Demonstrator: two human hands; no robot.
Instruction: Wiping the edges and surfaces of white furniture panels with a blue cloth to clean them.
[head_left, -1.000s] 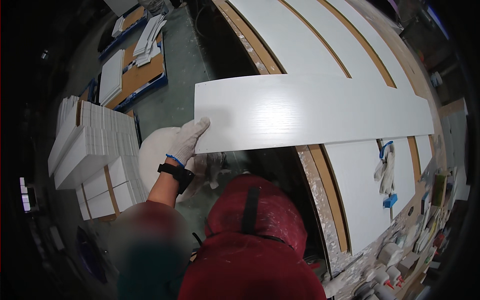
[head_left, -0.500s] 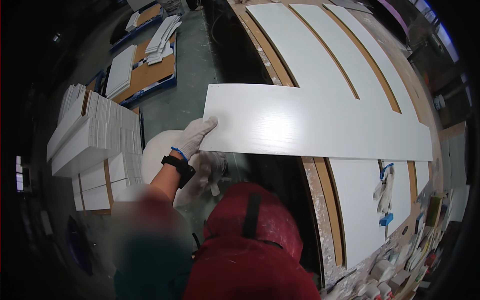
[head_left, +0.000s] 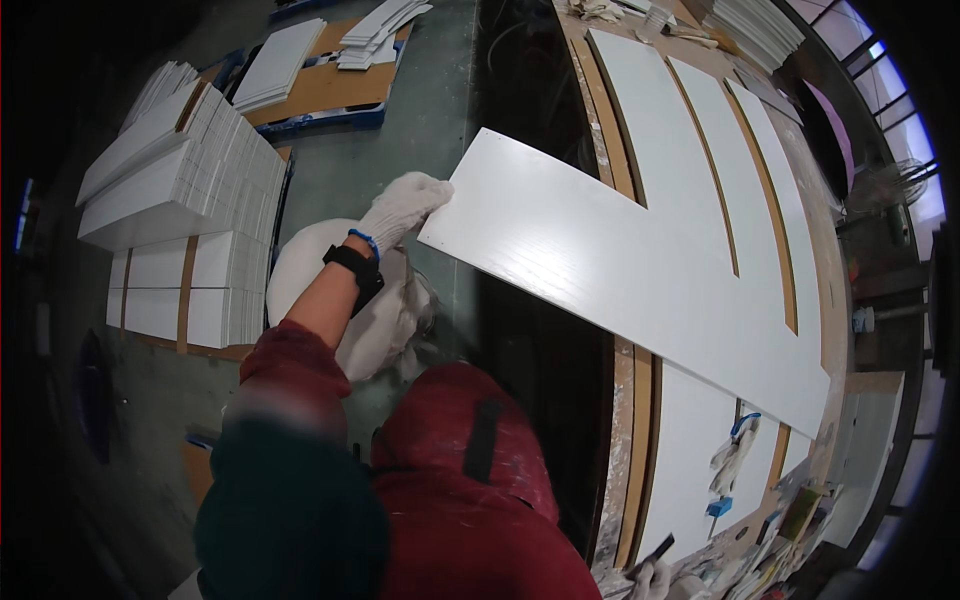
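Observation:
My left hand (head_left: 408,205), in a white knitted glove with a blue cuff edge, grips the near left end of a long white board (head_left: 560,235). That end sticks out past the bench edge, and the rest slants across other white boards (head_left: 655,130). At the bottom right my right hand (head_left: 652,580), also gloved in white, is partly cut off by the picture's edge. Its fingers close round a dark, flat, narrow tool (head_left: 660,548) whose exact kind I cannot make out. A loose white glove (head_left: 730,460) and a small blue block (head_left: 719,506) lie on a board nearby.
Stacked white boards (head_left: 215,190) stand on the left, near a pallet with brown sheeting (head_left: 345,90) and more panels. Wooden strips (head_left: 640,430) run along the bench. Tools and scraps (head_left: 790,530) clutter its near right side. A white round form (head_left: 310,265) sits below my left forearm.
The long board has turned, its right end swinging nearer me and its left end farther away. My left hand keeps its grip. My right hand with the dark tool has come into view.

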